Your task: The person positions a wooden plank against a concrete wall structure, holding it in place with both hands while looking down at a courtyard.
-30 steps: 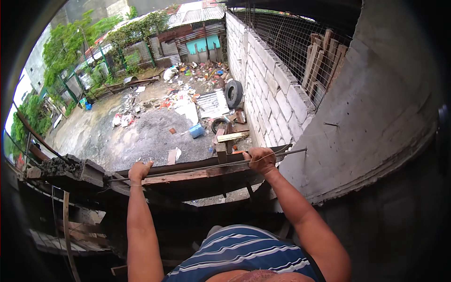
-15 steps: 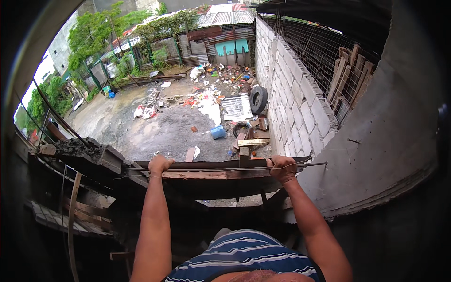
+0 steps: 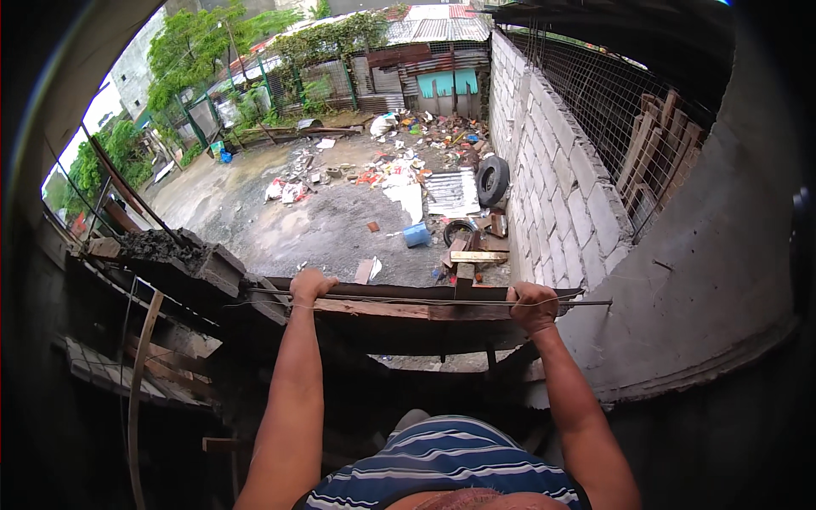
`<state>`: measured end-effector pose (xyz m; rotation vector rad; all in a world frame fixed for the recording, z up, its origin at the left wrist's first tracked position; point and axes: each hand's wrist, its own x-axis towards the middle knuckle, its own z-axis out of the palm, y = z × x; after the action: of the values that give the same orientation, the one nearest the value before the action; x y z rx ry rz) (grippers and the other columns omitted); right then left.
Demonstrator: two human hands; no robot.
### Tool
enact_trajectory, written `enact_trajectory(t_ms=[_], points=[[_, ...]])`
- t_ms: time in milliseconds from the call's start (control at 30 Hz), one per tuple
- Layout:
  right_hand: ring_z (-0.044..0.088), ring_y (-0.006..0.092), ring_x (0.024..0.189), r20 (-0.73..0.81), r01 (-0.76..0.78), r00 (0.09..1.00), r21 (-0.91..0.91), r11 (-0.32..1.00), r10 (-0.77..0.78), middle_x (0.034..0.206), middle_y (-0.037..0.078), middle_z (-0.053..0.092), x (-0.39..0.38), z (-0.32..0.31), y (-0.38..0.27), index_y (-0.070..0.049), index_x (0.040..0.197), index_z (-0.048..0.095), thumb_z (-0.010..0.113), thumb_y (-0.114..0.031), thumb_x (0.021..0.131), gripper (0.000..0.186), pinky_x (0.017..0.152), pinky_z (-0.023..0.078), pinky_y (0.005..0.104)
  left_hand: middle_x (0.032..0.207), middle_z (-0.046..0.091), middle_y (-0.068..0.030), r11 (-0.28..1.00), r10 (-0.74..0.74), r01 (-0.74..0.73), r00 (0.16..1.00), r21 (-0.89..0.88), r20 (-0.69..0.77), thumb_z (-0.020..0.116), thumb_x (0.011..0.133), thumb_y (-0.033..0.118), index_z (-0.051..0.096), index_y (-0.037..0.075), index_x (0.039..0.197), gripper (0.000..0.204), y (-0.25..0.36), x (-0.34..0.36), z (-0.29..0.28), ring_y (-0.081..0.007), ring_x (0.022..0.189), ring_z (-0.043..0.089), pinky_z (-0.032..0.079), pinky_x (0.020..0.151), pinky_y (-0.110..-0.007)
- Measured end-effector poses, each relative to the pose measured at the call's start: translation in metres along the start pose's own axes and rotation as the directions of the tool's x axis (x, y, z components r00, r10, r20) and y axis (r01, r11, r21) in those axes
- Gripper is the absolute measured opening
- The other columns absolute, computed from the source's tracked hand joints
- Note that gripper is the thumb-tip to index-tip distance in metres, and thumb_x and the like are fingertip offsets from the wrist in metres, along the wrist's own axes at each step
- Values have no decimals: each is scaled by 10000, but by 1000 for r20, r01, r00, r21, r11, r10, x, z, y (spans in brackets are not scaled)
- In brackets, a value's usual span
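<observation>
A low barrier with a reddish wooden plank (image 3: 378, 308) and a dark upper edge spans the opening before me. A thin steel rod (image 3: 459, 302) runs along it, with loose wire strung beside. Towards the barrier's left end my left hand (image 3: 312, 285) is closed over the top edge, thumb side to the right. My right hand (image 3: 533, 307) makes a fist on the same edge near the right end. Both hands cover part of the rod; whether it lies inside either grip is hidden. Both arms are stretched forward.
A rough concrete ledge (image 3: 183, 255) adjoins on the left, a grey plastered wall (image 3: 680, 314) with a protruding nail (image 3: 663, 265) on the right. Below lies a yard with scattered rubbish, a tyre (image 3: 492, 181), a blue container (image 3: 416, 235) and a corrugated sheet (image 3: 452, 194). A block wall (image 3: 561, 161) borders it.
The whole view has shifted, so the yard, barrier and hands sit slightly farther right in the picture. Both hands keep their places on the barrier.
</observation>
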<state>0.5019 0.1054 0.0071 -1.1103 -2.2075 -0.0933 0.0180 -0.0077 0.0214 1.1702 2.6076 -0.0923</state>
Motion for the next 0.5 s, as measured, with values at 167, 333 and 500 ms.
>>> enact_trajectory(t_ms=[167, 333, 500], points=[[605, 309, 555, -6, 15, 1000, 14, 1000, -15, 601, 105, 584, -1, 1, 1, -113, 613, 544, 607, -201, 787, 205, 523, 465, 427, 1131, 664, -192, 1000, -23, 23, 1000, -7, -8, 656, 725, 580, 710, 47, 1050, 626, 1, -2, -2, -338, 1069, 637, 505, 899, -423], [591, 318, 524, 2, 0, 1000, -31, 1000, 0, 561, 115, 563, -3, 3, 2, -108, 590, 531, 613, -188, 778, 220, 519, 465, 433, 1133, 666, -184, 998, -54, 55, 998, -29, 14, 664, 729, 581, 707, 54, 1061, 624, 4, -6, -4, -330, 1076, 636, 504, 898, -413], [592, 315, 524, -20, 9, 1000, -26, 1000, -10, 561, 116, 566, -1, 5, 2, -112, 578, 527, 619, -188, 776, 231, 516, 463, 426, 1133, 667, -182, 998, -53, 54, 998, -21, 22, 673, 735, 593, 707, 57, 1065, 630, 0, -1, 0, -325, 1076, 637, 506, 890, -408]])
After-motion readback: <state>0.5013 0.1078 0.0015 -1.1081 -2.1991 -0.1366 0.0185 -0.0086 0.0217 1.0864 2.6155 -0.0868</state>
